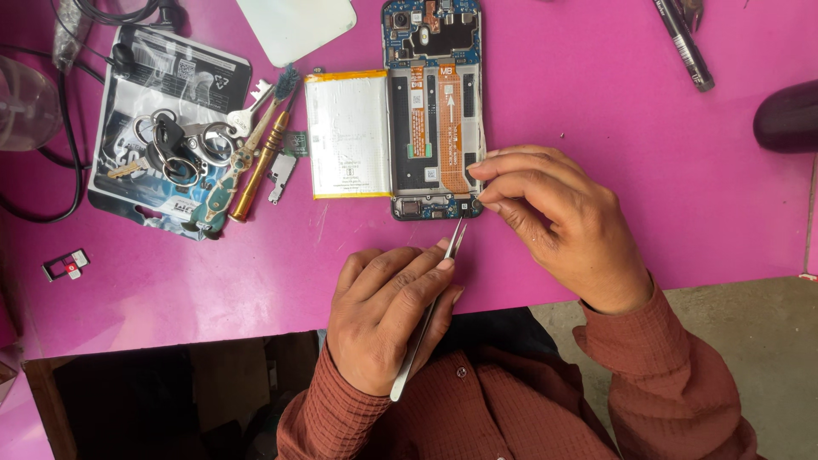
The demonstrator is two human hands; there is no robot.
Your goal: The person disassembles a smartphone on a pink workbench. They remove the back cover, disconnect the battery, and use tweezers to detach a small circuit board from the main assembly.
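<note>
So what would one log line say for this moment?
left hand: holds tweezers | tips: at opened phone bottom edge | right hand: steadies phone

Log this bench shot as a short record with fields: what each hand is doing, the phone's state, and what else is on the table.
left hand: left hand holds metal tweezers, tips pointed at the phone's bottom edge
right hand: right hand rests fingertips on the lower right corner of the opened phone
phone: back off, circuit board and orange flex cable exposed
battery: white battery lifted out, lying beside the phone's left side
surface: pink table
other items: key bunch, brass screwdriver, SIM tray, black pen
</note>
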